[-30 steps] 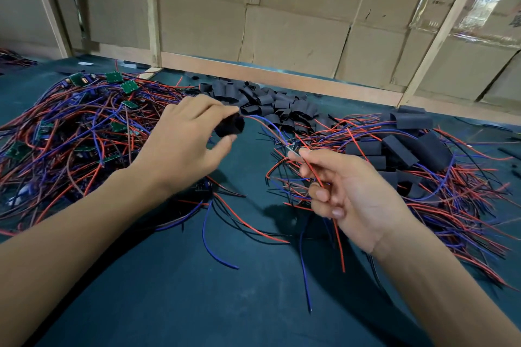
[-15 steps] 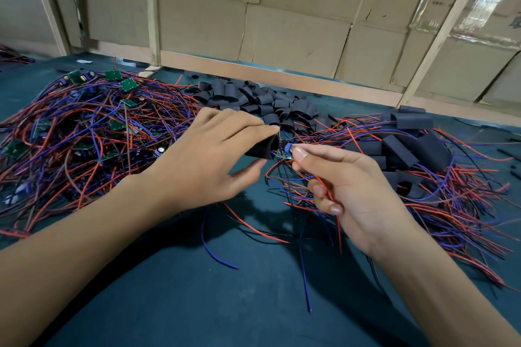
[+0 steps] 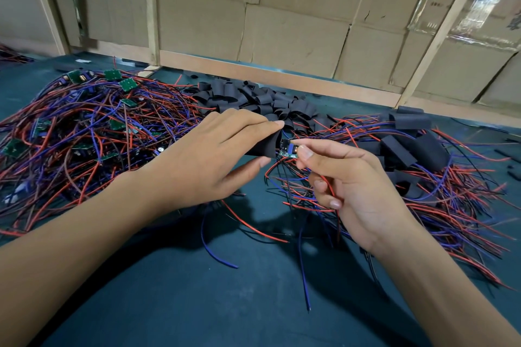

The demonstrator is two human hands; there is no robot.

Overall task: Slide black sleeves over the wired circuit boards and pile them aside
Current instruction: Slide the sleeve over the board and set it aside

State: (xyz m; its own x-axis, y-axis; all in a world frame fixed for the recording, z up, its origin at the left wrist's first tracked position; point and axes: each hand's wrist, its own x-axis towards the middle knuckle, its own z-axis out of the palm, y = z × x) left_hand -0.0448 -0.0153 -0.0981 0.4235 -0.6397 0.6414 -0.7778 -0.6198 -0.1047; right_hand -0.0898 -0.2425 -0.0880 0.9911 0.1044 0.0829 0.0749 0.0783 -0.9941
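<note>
Black sleeve (image 3: 262, 146) in left hand (image 3: 203, 160) — circuit board (image 3: 287, 153) pinched by right hand (image 3: 358, 191).

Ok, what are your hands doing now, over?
Left hand pinches black sleeve. Right hand pinches circuit board at the sleeve's mouth, not yet in. Nothing between them.

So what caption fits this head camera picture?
Left hand holds a black sleeve at a circuit board pinched by the right hand.

two hands (image 3: 205, 155), one black sleeve (image 3: 263, 146) held, one circuit board (image 3: 288, 151) pinched, three wire heaps (image 3: 84, 127), loose sleeves (image 3: 253, 98) way too many to count
</note>
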